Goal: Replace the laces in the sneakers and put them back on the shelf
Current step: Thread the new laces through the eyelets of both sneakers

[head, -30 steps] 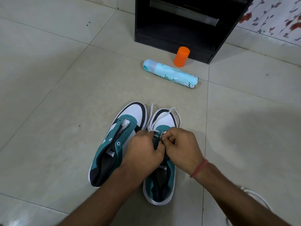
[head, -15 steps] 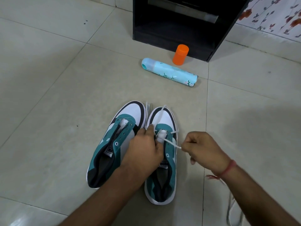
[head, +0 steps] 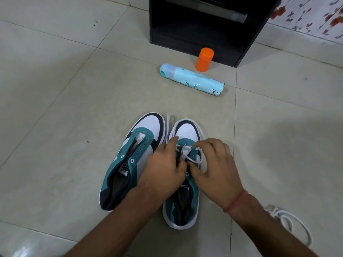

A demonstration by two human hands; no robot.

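Head view: pale tiled floor (head: 55, 89), a black shelf (head: 204, 28) at its far edge against a floral wall (head: 315, 17). Two teal sneakers stand side by side mid-floor. Left hand (head: 163, 167) and right hand (head: 215, 167) pinch the white lace (head: 193, 158) on the right sneaker (head: 185, 130); the left sneaker (head: 130, 164) is unlaced. A can (head: 193, 80) lies by an orange cap (head: 204, 60).

Both forearms reaching in from bottom edge, converging toward centre. Left hand (head: 163, 167) palm down, knuckles up, fingers curled under, fingertips hidden; grip not readable. Right hand (head: 213, 164) palm down just beside it, index finger and thumb bent inward toward left hand, other fingers spread and loosely bent. Thumbs nearly touching. Red thread band (head: 235, 201) around right wrist. Both forearms bare.
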